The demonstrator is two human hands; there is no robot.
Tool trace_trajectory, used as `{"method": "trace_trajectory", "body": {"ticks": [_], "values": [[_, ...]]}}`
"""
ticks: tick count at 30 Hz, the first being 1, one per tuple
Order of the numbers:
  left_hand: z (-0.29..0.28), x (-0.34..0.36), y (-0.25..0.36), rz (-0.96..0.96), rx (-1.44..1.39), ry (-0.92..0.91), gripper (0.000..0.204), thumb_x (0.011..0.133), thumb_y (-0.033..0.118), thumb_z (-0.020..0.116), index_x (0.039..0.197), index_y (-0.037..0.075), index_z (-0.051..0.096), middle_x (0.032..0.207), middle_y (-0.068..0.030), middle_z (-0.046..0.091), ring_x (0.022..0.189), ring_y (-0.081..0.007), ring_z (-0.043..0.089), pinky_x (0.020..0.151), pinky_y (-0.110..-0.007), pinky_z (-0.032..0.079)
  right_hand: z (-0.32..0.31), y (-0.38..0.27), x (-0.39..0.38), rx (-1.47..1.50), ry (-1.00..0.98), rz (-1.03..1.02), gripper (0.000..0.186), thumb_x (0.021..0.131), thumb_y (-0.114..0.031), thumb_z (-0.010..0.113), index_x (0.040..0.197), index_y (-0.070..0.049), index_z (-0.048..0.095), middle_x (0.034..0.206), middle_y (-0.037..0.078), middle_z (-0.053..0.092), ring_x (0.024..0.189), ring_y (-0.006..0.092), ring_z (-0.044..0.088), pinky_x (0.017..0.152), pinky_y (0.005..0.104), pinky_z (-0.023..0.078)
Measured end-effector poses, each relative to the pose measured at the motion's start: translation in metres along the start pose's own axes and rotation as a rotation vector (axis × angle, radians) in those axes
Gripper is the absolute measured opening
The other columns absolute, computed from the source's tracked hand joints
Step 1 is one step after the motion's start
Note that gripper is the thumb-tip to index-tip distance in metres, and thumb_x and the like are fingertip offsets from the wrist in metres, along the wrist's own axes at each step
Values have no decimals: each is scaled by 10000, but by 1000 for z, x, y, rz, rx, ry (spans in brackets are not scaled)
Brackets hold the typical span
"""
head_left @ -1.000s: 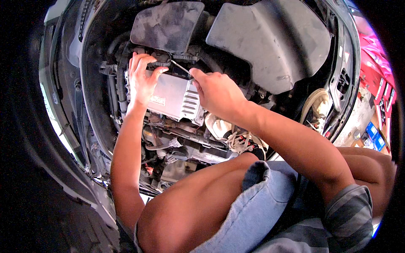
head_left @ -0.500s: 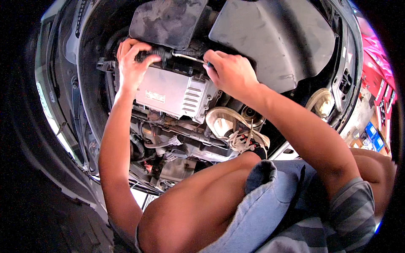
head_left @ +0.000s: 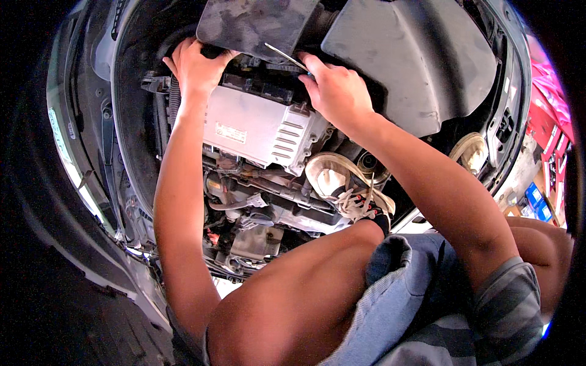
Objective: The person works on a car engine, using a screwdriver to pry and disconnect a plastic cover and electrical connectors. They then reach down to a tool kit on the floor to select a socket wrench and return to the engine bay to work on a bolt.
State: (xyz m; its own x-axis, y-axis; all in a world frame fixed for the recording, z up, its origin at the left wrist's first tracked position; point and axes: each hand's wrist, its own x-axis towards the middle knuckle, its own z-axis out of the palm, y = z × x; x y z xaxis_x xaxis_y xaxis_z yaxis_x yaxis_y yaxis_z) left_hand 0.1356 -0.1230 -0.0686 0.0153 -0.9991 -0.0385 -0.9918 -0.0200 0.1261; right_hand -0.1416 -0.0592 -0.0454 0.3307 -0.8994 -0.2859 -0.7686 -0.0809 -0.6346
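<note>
My right hand [head_left: 337, 88] is closed around the handle of a slim screwdriver [head_left: 284, 55]. Its bare metal shaft points up and left across the lower edge of a black cover [head_left: 253, 27], and a speck of teal handle shows at my fingers. My left hand [head_left: 198, 64] reaches in at that cover's lower left corner, fingers curled and thumb pointing right. Whatever lies in its grip is dark and hidden. Below both hands sits a silver finned module [head_left: 244, 125], with black connector sockets [head_left: 259, 87] along its upper edge.
A large black cover [head_left: 409, 67] fills the upper right. My shoe [head_left: 332, 177] rests in the engine bay beside the module. Hoses and brackets [head_left: 256, 241] crowd below it. A ribbed black hose [head_left: 174, 100] runs at left. Red tool drawers [head_left: 554, 146] and blue boxes [head_left: 538, 201] stand far right.
My left hand has moved up from a dark ribbed piece to the cover's corner; that piece is out of sight. The screwdriver tip has lifted off it, up and right. The view shifted slightly.
</note>
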Motion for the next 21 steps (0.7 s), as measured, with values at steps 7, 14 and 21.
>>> {"method": "trace_trajectory", "body": {"ticks": [7,14,21], "values": [[-11,-11,12,54,68,-131,808,719,674,699,1271,91,610,1416,-148,461,1406,-367,268,1141,-640,70,-1,14,-10,143,145,-70,280,907,-219,587,1152,-89,553,819,180,684,726,389,661,668,491,543],[-47,-44,-8,-55,-194,-39,501,828,346,728,1262,127,608,1226,-60,610,1207,-279,508,1072,-451,324,-2,4,-40,360,87,-29,313,898,-123,552,1181,-36,446,794,202,633,691,397,637,639,494,517],[-33,-40,11,-394,-404,-208,721,810,476,738,1304,-12,542,1206,-142,650,1143,-235,568,1021,-365,404,2,-15,-43,401,56,-102,279,906,-121,535,1155,-20,459,897,245,633,724,418,633,679,508,512]]}}
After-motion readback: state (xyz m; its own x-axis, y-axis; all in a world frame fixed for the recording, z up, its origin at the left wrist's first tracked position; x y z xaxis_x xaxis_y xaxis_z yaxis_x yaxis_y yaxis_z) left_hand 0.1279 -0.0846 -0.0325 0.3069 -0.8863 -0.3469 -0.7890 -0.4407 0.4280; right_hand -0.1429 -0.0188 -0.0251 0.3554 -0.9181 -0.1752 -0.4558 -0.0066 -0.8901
